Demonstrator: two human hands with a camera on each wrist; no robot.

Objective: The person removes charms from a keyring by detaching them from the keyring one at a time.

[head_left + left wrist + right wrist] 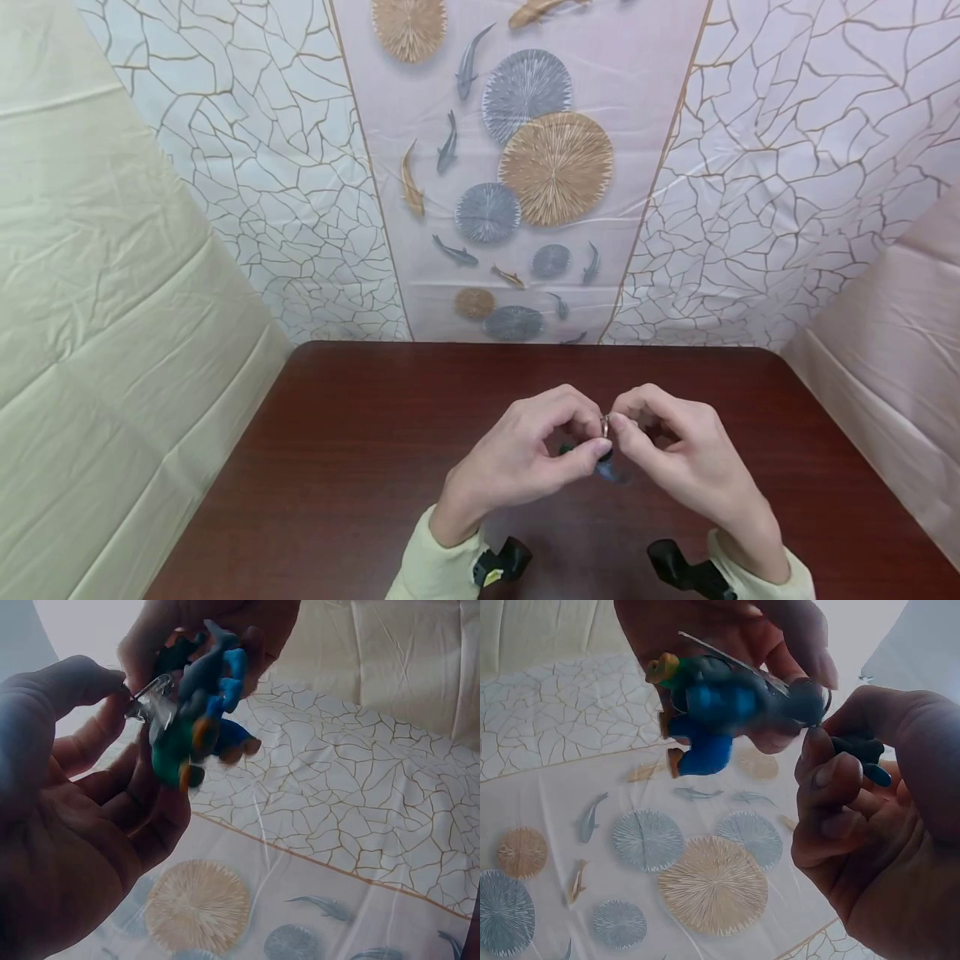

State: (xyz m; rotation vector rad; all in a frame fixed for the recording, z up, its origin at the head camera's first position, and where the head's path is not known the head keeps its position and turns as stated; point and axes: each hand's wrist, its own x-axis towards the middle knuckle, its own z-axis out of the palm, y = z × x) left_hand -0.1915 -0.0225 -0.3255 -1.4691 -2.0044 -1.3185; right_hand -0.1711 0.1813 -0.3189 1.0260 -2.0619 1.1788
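Observation:
A split key ring of thin metal stands between the two hands above the table. My left hand pinches it with thumb and forefinger from the left. Small rubbery figurines hang below: a blue one with orange-brown feet and a green one, both partly blurred. My right hand holds a small dark charm with a blue tip, its thumb and forefinger tips meeting at the ring's right edge. In the left wrist view a clear shiny piece lies beside the ring. Fingers hide part of the charms.
Beneath the hands lies a dark red-brown wooden table. A patterned cloth with fish and round discs hangs behind it. Pale fabric closes off the left, and pinkish fabric the right. Black wrist cameras sit at the cuffs.

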